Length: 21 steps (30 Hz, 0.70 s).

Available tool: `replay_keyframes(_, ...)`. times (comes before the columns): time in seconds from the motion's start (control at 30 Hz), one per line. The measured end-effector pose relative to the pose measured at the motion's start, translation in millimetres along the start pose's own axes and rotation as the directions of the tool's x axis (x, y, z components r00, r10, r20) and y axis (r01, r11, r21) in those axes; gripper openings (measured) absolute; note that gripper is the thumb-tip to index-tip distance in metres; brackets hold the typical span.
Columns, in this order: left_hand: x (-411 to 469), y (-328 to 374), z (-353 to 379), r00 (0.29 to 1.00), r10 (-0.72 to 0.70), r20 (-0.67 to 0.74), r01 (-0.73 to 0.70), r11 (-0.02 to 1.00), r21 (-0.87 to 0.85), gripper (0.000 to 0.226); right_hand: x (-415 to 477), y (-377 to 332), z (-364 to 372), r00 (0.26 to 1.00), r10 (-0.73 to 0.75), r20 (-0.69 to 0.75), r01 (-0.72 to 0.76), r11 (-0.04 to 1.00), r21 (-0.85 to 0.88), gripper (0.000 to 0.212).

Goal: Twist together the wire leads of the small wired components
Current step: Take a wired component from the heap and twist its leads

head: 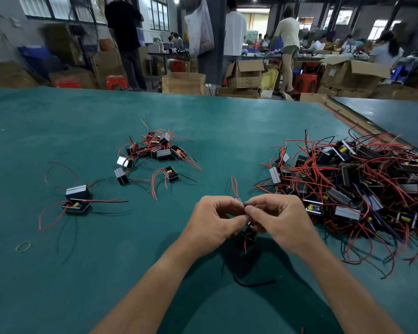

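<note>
My left hand [215,220] and my right hand [280,218] meet fingertip to fingertip above the green table [82,273]. Both pinch thin wire leads of one small black component [249,231] that hangs just below the fingers, mostly hidden. Red leads [234,185] stick up behind my left hand, and one hangs down under the component. A big tangled heap of the same black components with red and black wires [362,186] lies to the right.
A smaller pile of components [155,148] sits at centre left, with two single ones [170,174] [120,175] near it and two more [77,198] farther left. A rubber band [23,247] lies near the left. A loose black wire [253,283] lies below my hands. People and cardboard boxes stand beyond the table.
</note>
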<state>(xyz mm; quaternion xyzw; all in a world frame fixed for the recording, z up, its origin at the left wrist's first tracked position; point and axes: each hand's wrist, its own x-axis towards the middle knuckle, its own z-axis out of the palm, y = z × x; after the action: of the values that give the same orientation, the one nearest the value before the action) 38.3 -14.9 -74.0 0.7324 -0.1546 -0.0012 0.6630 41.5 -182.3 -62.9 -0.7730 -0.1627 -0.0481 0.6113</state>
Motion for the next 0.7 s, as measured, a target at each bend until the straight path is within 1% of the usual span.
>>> replay_keyframes(0.13,0.7,-1.5,-1.3,0.999,-0.005,-0.032,0.006,1.000,0.022,0.002,-0.1,-1.1,-0.8,1.000,-0.018,-0.001,0.018,1.000,-0.020,0.022)
replay_keyframes(0.3,1.4,-2.6,-0.9,0.998,-0.025,-0.062,0.027,0.999,0.032,0.004,0.7,-1.2,-1.8,0.999,-0.047,-0.020,0.046,0.998,-0.045,0.021)
replay_keyframes(0.47,2.9,-3.7,-2.0,0.992,-0.049,-0.120,0.053,0.998,0.028,0.016,1.7,-0.6,-2.4,0.996,-0.065,-0.055,0.063,0.997,-0.035,0.023)
replay_keyframes(0.6,3.2,-3.3,-2.5,0.992,-0.052,-0.111,0.057,0.997,0.045,0.013,2.0,-1.2,-1.7,0.992,-0.100,-0.070,0.095,0.993,-0.071,0.021)
replay_keyframes(0.7,2.4,-3.6,-2.5,0.992,-0.086,-0.087,0.090,0.995,0.048,0.009,2.1,-1.2,-2.3,0.986,-0.126,-0.105,0.115,0.988,-0.104,0.023)
